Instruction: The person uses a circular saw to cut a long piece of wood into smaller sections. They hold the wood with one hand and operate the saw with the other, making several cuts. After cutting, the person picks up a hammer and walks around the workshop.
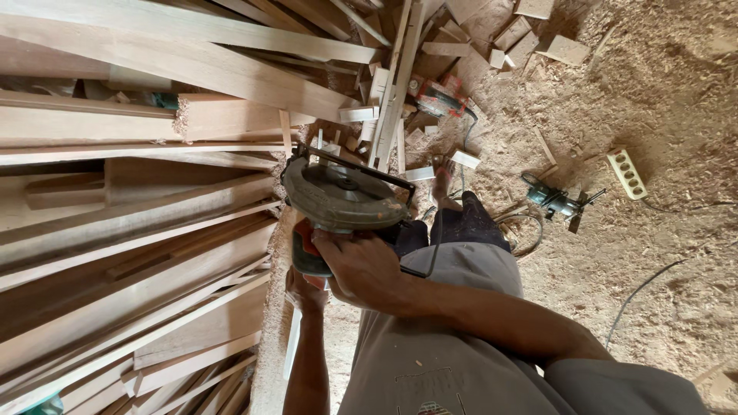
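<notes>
I hold a grey-green circular saw (342, 196) with a red-and-green handle at the edge of a stack of long wooden planks (138, 253). My right hand (361, 267) wraps over the handle from the right, its forearm reaching in from the lower right. My left hand (305, 292) is closed just below, against the handle's lower end. A thin pale strip (292, 346) runs down beside my left forearm. The blade is hidden under the guard. My dark-trousered leg and foot (465, 223) stand on the sawdust past the saw.
Sawdust covers the floor (653, 100). A white power strip (626, 174) and a small green power tool (555, 201) lie to the right, with cables (638, 296) trailing. A red-and-grey tool (438, 98) and several wood offcuts (565, 48) lie farther off.
</notes>
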